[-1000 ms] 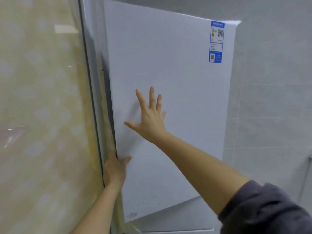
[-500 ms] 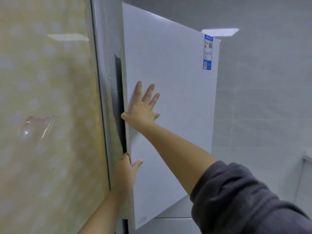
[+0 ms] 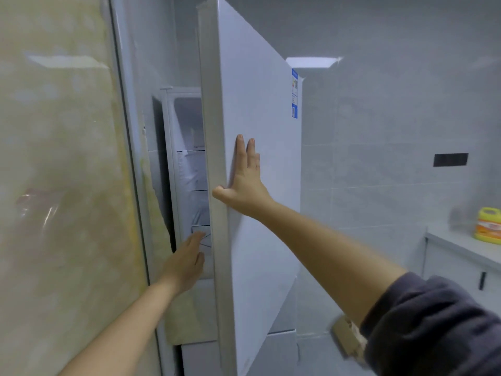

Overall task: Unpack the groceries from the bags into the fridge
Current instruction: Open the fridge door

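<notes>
Fridge door [image 3: 267,109] hides most shelves [image 3: 193,170]; right grip [image 3: 245,185] flat on it, left grip [image 3: 185,264] spread, blurred.

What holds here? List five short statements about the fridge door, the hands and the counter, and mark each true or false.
1. The fridge door stands partly open, with shelves showing through the gap. True.
2. The right hand lies flat on the door's outer face, its fingers straight. True.
3. The left hand holds a grocery bag. False: it holds nothing and reaches, fingers relaxed, into the gap beside the door's edge.
4. A yellow bottle stands on the counter at the right. True.
5. The blue label sits at the door's lower corner. False: it is near the door's upper corner, on the hinge side.
</notes>
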Demonstrator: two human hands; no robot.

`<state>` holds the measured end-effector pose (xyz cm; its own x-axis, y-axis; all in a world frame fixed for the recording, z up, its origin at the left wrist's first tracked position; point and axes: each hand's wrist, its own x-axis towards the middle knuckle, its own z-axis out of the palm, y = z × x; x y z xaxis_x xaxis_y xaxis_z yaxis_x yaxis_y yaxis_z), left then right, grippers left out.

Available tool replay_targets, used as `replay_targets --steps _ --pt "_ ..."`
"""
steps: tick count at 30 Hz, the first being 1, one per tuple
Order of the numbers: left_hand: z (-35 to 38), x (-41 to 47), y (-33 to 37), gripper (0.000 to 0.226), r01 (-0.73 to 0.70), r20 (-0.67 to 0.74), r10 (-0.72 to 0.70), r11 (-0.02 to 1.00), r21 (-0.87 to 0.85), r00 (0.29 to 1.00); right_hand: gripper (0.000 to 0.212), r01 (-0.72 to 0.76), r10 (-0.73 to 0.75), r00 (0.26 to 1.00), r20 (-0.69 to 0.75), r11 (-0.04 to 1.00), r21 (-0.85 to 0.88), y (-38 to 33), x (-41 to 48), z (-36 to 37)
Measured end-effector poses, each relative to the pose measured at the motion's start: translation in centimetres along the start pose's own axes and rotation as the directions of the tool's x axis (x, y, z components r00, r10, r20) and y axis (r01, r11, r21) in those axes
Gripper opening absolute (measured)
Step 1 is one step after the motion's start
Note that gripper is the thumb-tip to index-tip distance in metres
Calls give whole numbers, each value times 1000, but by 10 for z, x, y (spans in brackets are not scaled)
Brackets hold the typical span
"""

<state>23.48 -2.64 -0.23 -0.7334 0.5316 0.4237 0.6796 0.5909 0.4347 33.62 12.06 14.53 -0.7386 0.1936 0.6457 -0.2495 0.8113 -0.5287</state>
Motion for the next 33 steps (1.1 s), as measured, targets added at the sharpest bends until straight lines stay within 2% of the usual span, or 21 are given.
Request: replay_targets --steps 2,4,7,11,13,15,16,19,21,22,25,28,30,33 --pt "4 4 3 44 -94 89 84 988 124 993 109 15 -15 1000 -7 999 34 6 -9 -14" --pt "9 2 8 43 -130 142 110 982 140 984 108 43 -42 999 -21 997 69 13 -18 -28" --pt "14 -1 22 43 -183 112 169 974 130 979 108 70 -64 997 -52 989 127 29 -28 -49" --pt "29 -1 44 35 -368 84 358 911 187 930 98 106 -101 994 -35 970 218 42 -48 -86" --pt "38 -2 55 27 -466 24 472 859 214 881 88 64 -43 996 -82 962 266 43 -56 -103" --pt "52 3 64 22 -547 -47 586 779 306 809 78 -1 69 974 -214 952 305 40 -57 -115" --pt "57 3 72 27 -557 -50 608 754 347 792 71 -31 129 949 -287 946 324 39 -56 -120" --pt "69 0 103 34 -555 -9 600 745 371 800 40 -38 184 881 -437 947 320 47 -59 -137" --pt "75 0 124 24 -593 36 613 746 305 789 33 -7 161 854 -494 955 298 61 -65 -152" --pt "77 3 135 20 -602 64 610 753 265 790 34 2 148 848 -510 959 282 68 -69 -159" --pt "74 7 163 32 -554 173 530 818 152 830 43 -14 148 838 -525 968 249 87 -75 -180" --pt "79 9 174 45 -570 232 538 815 104 811 46 -43 172 824 -539 969 242 104 -79 -199" --pt "93 5 178 52 -573 212 551 818 51 807 53 -54 188 807 -560 968 247 112 -82 -206" --pt "114 2 186 62 -536 111 535 844 -24 838 51 -70 196 787 -585 971 230 119 -84 -214"
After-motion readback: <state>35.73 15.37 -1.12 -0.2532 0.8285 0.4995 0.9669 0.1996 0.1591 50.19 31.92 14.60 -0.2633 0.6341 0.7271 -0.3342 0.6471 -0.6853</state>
